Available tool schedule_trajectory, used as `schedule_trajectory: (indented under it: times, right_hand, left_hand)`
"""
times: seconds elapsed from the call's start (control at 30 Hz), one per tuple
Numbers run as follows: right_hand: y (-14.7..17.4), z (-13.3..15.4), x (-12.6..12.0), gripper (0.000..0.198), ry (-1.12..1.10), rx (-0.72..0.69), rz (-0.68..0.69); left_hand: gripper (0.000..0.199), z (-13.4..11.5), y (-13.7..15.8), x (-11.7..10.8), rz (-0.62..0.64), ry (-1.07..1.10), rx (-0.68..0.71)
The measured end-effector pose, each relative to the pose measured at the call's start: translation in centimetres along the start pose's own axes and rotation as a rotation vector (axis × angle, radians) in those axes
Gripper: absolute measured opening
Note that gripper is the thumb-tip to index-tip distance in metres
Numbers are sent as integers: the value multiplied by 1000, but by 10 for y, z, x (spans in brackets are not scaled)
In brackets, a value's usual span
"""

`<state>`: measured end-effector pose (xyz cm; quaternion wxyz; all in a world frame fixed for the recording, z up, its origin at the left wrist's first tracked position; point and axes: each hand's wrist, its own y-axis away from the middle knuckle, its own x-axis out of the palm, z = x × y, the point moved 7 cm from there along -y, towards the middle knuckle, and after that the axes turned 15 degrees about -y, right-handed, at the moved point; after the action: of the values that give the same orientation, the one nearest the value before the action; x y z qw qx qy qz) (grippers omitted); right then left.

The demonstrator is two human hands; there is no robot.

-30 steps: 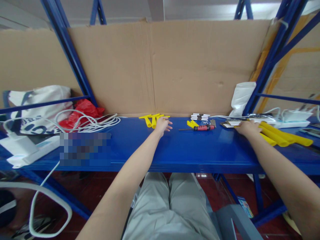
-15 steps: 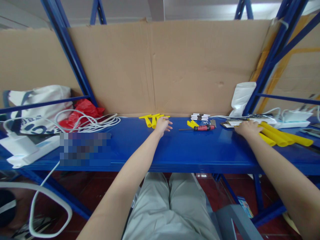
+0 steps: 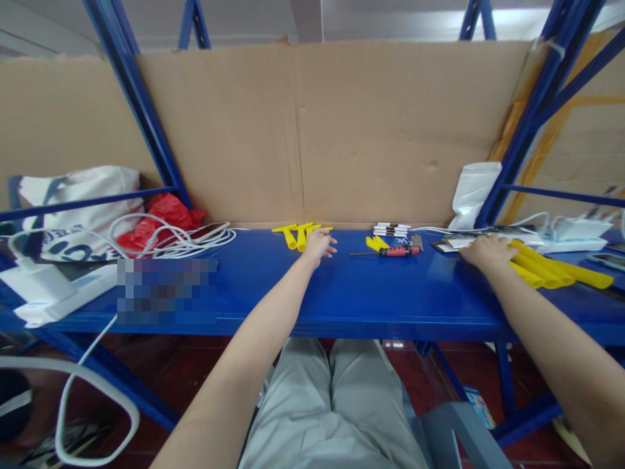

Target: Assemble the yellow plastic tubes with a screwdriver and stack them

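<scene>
My left hand (image 3: 319, 246) is over the right end of a group of yellow T-shaped pieces (image 3: 291, 240) by the cardboard. Its fingers are spread apart and point right, and I see nothing held in them. To the right, my right hand (image 3: 488, 253) lies at the left ends of several yellow tubes (image 3: 547, 270), over flat packets (image 3: 452, 242). Its fingertips are hidden, so I cannot tell its grip. Between the hands are a screwdriver (image 3: 400, 251) with a red and black handle, small yellow pieces (image 3: 377, 243) and a stack of white-and-black items (image 3: 391, 230).
A cardboard sheet (image 3: 342, 130) backs the blue shelf (image 3: 371, 286). On the left are a white bag (image 3: 92, 208), red plastic (image 3: 163, 221), coiled white cable (image 3: 195, 244) and a power strip (image 3: 73, 296). A white pouch (image 3: 473, 195) leans by the right post (image 3: 527, 130).
Both hands stay at nearly the same places. The whole view has shifted very slightly; no object has visibly moved on the shelf.
</scene>
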<state>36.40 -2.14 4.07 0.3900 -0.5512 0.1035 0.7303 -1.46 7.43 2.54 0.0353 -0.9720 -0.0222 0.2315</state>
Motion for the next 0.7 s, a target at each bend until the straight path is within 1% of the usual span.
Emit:
schedule_trajectory:
  times: [0.1,0.2,0.3,0.37,0.5,0.57,0.63,0.7]
  right_hand:
    - [6,17,-7,47,11,-170,-74]
    - [16,45,-13,42,29,-349,-142]
    - [25,76,-18,41,13,-468,-176]
    - [28,97,-21,39,-29,-506,-166]
    - [35,133,-29,35,-160,-527,-174]
    - [40,145,-28,34,-224,-519,-163]
    - [45,153,-22,33,-271,-521,-144]
    - [48,156,-9,30,-290,-540,-109]
  left_hand:
    - [37,2,-7,-1,-50,-121,43]
    - [28,-1,-11,-4,-128,-385,167]
    - [25,-9,-9,-10,-264,-660,304]
    - [26,-9,-8,-11,-298,-790,324]
    - [36,-1,-11,-8,-241,-947,283]
    - [43,1,-12,-4,-203,-995,297]
    - [47,3,-12,1,-170,-1030,323]
    - [47,5,-12,5,-127,-1064,339]
